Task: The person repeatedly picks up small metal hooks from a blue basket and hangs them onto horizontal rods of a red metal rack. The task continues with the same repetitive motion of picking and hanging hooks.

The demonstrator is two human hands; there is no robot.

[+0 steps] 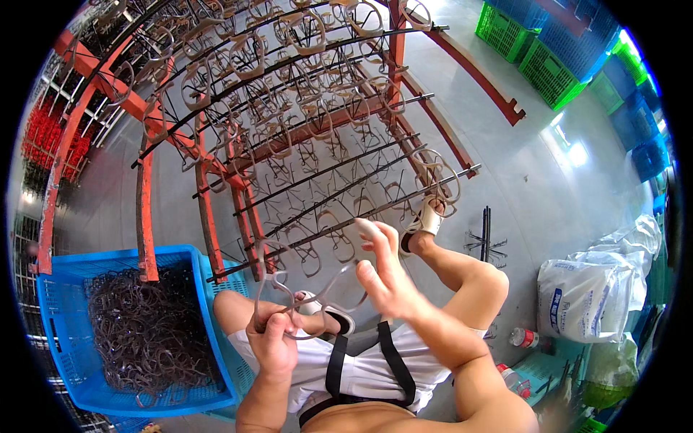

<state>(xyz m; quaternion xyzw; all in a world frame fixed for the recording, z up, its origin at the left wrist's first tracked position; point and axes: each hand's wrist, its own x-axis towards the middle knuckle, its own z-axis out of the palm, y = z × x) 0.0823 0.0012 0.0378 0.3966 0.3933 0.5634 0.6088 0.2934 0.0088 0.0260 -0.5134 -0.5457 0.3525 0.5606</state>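
Observation:
My left hand (275, 338) grips several translucent brownish frame-like loops (298, 306), which look like eyeglass frames, in front of my lap. One loop extends right, close to my right hand (381, 270). The right hand is raised with its fingers apart, just below the lowest black rod (346, 223) of a rack; whether a fingertip touches the rod or a loop is unclear. Similar loops hang from hooks on that rod, one of them at its right end (437, 176). Many more hang in rows on the rods above.
A red metal rack (203, 216) stands ahead, its arms jutting out. At left a blue crate (219, 346) holds a tangled heap of loops. White bags (584, 297), plastic bottles (524, 338) and a bundle of hooked rods (486, 238) lie at right; green crates (552, 73) stand farther back.

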